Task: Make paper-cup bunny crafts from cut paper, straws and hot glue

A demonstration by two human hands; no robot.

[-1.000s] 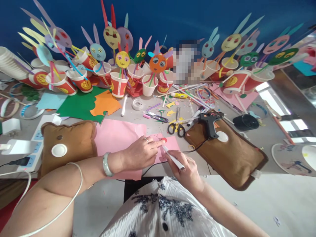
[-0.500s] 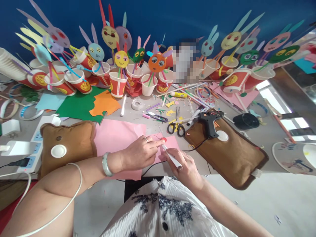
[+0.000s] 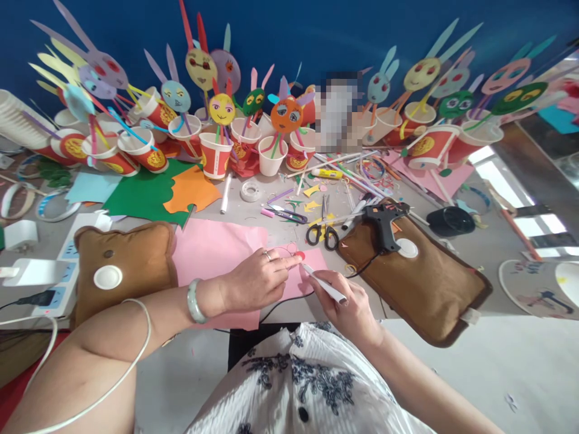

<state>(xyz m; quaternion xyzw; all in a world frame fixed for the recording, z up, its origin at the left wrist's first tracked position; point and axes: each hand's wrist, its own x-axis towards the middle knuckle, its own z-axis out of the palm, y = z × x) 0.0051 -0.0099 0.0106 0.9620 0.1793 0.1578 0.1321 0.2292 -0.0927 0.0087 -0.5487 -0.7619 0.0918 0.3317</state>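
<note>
Pressed by the outstretched index fingertip of my left hand, a small red paper disc is held down on pink paper. The other left fingers are curled close together. A white marker pen is gripped in my right hand, slanting with its tip close to the disc; whether it touches cannot be made out. Beyond the disc lie black-handled scissors and a craft knife. A larger pink sheet spreads under and beside my left forearm.
Paper cups with paper faces on sticks line the back. A black glue gun rests on a brown cushion-like bag. Another brown bag and a power strip are at left. Green paper lies behind.
My right hand has shifted slightly right and the marker pen has swung with it, its tip drawing back a little from the red disc. My left hand has stayed in place.
</note>
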